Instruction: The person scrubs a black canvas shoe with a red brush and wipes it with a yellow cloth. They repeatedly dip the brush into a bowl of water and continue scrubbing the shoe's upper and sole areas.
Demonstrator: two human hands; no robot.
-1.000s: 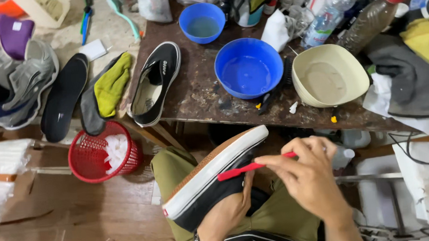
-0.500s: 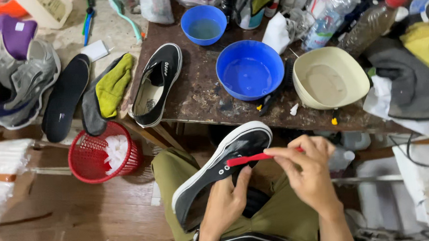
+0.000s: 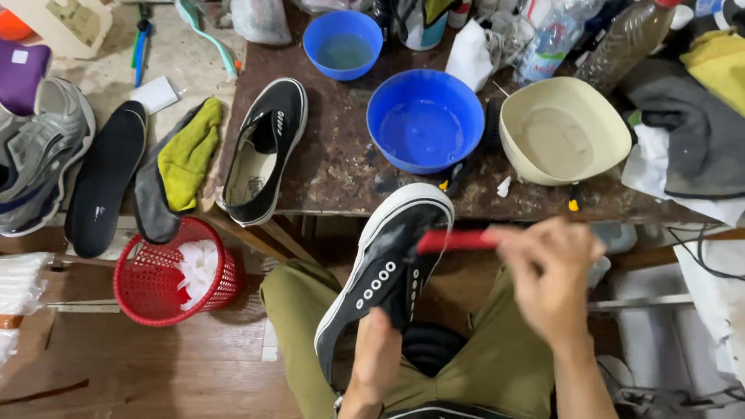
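The black sneaker (image 3: 388,268) was held over the person's lap, toe pointing up toward the near edge of the brown worktable (image 3: 336,165), with only a narrow gap between toe and table edge. The left hand (image 3: 373,358) gripped the shoe from below at the heel end, fingers wrapped into the opening. The right hand (image 3: 550,277), blurred, pinched the red brush (image 3: 457,240) by its handle; the brush head lay against the shoe's toe area. To the left, open wooden floor ran beyond the knee as far as a red basket (image 3: 151,285). To the right, a white surface (image 3: 734,301) with a dark cable stood close to the right forearm. On the table above, a second black shoe (image 3: 263,151), a large blue bowl (image 3: 423,120) and a cream basin (image 3: 562,131) crowded the near edge.
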